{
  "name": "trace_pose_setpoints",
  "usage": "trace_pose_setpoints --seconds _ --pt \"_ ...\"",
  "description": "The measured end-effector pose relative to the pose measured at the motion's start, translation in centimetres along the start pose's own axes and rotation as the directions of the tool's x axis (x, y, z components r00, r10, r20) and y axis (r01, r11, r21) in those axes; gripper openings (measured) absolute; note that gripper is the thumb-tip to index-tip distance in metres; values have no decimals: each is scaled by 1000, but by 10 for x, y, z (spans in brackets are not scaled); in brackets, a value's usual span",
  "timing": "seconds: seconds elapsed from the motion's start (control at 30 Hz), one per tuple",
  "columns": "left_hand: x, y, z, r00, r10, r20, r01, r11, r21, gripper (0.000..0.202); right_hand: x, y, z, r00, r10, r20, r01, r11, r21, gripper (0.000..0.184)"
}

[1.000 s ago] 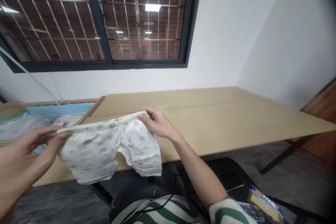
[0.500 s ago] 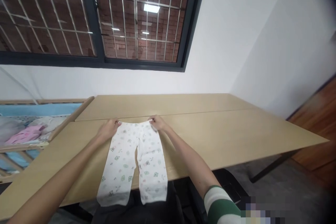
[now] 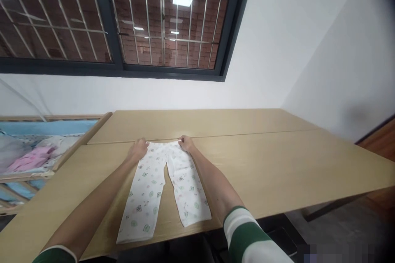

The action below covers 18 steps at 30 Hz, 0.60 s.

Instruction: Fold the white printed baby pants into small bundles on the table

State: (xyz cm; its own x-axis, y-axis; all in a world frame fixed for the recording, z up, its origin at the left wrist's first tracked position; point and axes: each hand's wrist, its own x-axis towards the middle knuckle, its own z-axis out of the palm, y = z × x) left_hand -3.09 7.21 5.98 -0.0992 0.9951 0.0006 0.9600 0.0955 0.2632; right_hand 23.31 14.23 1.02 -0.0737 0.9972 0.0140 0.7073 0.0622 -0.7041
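Observation:
A pair of small white baby pants [image 3: 145, 197] with a print of little green and grey figures lies spread on the wooden table [image 3: 262, 168]. Its waistband points away from me and its two legs fan apart toward the near edge. My left hand [image 3: 138, 150] is closed on the left corner of the waistband. At the right corner, my right hand [image 3: 187, 144] pinches the fabric between thumb and fingers. The waistband is stretched between both hands.
A wooden crib [image 3: 83, 141] with blue lining stands against the table's left side, holding pink cloth [image 3: 32, 159] and white bedding. Behind the table is a white wall [image 3: 185, 95] with a barred window [image 3: 166, 20]. The table's near edge runs just below the pants.
Both hands have moved slightly forward with the pants. The legs, which hung over the near edge, now lie on the tabletop and spread wider. My view has shifted a little.

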Motion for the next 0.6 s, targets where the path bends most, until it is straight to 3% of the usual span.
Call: trace_pose_setpoints --seconds 0.13,0.2,0.27,0.4,0.47,0.5,0.6 --pt "-16 25 -14 998 45 -37 -43 998 42 36 6 4 -1 1000 28 11 -29 998 60 26" --pt "-38 49 -16 992 121 -36 -120 992 50 40 8 6 -4 999 45 28 -48 994 99 25" --pt "-73 77 -12 970 240 37 -241 970 29 41 9 8 -8 997 57 50 -63 988 140 23" --pt "-160 132 13 868 442 227 -440 896 -63 53 5 10 -19 995 69 69 -82 974 211 23" --pt "-195 151 25 780 543 311 -534 837 -121 58 1 10 -24 994 79 72 -93 969 230 24" --pt "-207 158 30 757 557 342 -547 826 -136 59 -1 9 -26 994 84 73 -99 967 234 24" --pt "-223 169 42 746 546 382 -535 832 -144 58 -7 10 -31 992 94 80 -110 966 235 22"
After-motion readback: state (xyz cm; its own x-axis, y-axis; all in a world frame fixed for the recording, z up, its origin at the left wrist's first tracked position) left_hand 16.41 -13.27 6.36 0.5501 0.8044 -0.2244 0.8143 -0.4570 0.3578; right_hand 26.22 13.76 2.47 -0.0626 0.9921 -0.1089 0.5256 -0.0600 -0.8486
